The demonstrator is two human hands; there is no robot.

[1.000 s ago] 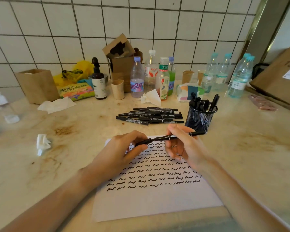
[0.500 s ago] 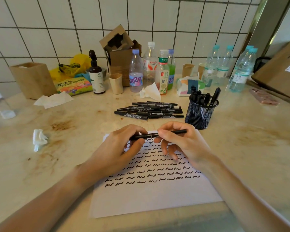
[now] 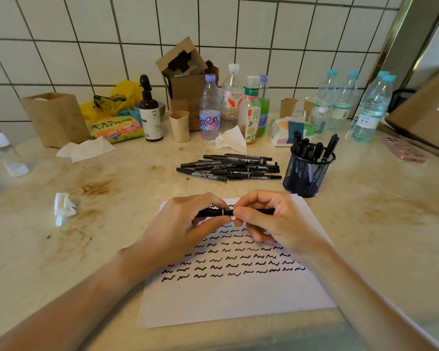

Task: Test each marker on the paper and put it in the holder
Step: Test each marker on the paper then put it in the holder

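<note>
While we look down at the near edge of the table [image 3: 61,249], we see first the paper [image 3: 233,300], white at the bottom and filled higher up with rows of short black test marks; just above these rows both hands hold one black marker [image 3: 226,212] level over the sheet. Our left hand [image 3: 188,224] pinches its left part between thumb and fingers; our right hand [image 3: 271,219] is curled round the right part; the two hands almost touch at the middle, near a thin pale ring on the barrel. We judge that the cap is being pressed on or pulled off; which one, we cannot tell. If the cap sits loose, ink may stain the fingers, or the tip may dry later in the holder [image 3: 307,173]. Further away, a pile of markers [image 3: 228,167] lies on the table, just left of the holder; a careless reach could roll them, or tip the holder, which already carries several markers.
</note>
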